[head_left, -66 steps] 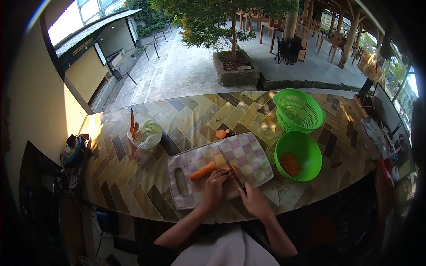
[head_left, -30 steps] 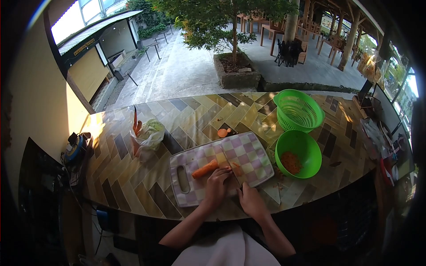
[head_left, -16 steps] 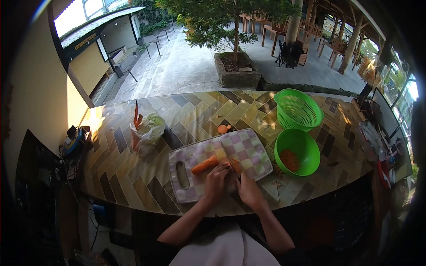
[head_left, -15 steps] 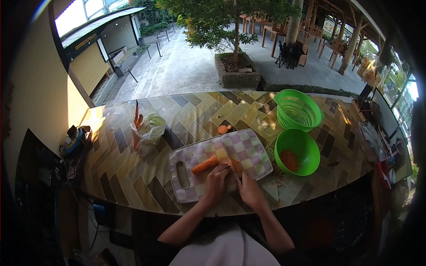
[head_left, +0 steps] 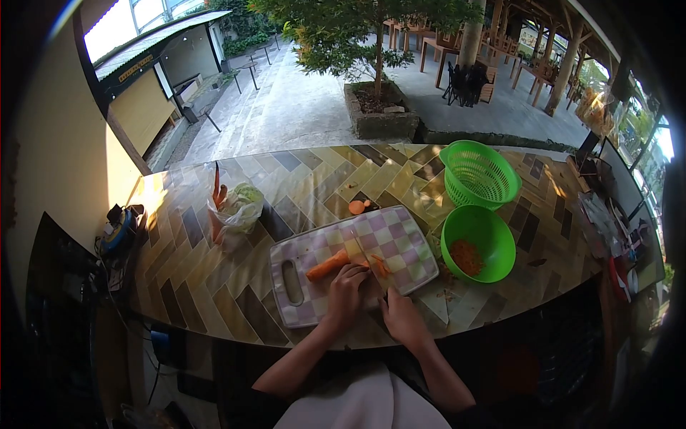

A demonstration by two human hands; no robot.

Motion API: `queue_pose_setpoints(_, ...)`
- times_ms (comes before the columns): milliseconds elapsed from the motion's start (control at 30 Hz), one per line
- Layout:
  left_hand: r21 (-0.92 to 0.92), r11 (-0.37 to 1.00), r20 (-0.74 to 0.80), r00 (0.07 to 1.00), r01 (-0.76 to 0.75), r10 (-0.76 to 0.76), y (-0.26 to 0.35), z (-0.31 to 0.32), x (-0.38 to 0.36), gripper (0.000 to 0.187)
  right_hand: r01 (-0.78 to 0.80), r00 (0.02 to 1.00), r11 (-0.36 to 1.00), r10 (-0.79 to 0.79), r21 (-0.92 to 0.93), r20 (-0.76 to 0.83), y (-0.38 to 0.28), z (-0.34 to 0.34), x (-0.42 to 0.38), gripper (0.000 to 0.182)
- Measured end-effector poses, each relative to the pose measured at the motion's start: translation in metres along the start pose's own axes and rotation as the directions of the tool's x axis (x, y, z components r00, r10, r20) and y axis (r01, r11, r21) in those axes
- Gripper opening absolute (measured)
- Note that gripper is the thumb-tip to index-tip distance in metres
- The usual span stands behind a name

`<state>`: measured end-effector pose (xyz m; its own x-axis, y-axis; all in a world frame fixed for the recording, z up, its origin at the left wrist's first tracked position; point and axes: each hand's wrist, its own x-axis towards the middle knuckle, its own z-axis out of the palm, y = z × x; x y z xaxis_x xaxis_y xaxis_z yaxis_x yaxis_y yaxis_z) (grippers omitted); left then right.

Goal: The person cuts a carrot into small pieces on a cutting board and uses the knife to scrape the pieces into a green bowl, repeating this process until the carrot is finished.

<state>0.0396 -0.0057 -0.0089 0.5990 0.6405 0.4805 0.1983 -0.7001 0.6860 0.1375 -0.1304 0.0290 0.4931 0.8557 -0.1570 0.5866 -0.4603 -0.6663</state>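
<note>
My right hand (head_left: 404, 318) is closed round the handle of a knife, whose broad blade (head_left: 365, 259) stands over the cutting board. Beside the blade, my left hand (head_left: 346, 292) has its fingers curled and pressed down on a piece of carrot, mostly hidden beneath them. A larger peeled carrot (head_left: 326, 265) lies on the board just beyond my left fingers. Thin carrot strips (head_left: 381, 266) rest to the right of the blade. The checkered cutting board (head_left: 309, 247) lies slanted on the table.
At the right stand a green bowl (head_left: 504, 243) with shredded carrot (head_left: 466, 257) inside and a green colander (head_left: 477, 168). Carrot ends (head_left: 356, 207) lie behind the board. A plastic bag (head_left: 241, 209) with vegetables sits at the left of the patterned table (head_left: 214, 286).
The knife blade has shifted slightly and the carrot strips at its right show more separately. Both hands stay in nearly the same place; the whole view has moved a little.
</note>
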Motion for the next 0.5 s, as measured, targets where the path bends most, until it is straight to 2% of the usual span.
queue_pose_setpoints(200,0.012,1.000,0.020,1.000,0.005,-0.005,0.002,-0.002,0.001,0.028,0.001,0.989,1.000,-0.004,0.022,0.145,0.002,-0.013,0.013,0.029)
queue_pose_setpoints(400,0.004,0.999,0.026,0.999,0.035,-0.035,-0.002,-0.002,-0.001,0.027,-0.049,0.999,0.989,0.048,-0.137,-0.014,-0.011,0.013,0.012,0.027)
queue_pose_setpoints(500,-0.023,0.998,0.012,0.998,0.055,-0.055,0.002,-0.004,-0.002,0.027,0.015,1.000,1.000,-0.015,-0.017,-0.021,-0.005,0.006,0.014,0.030)
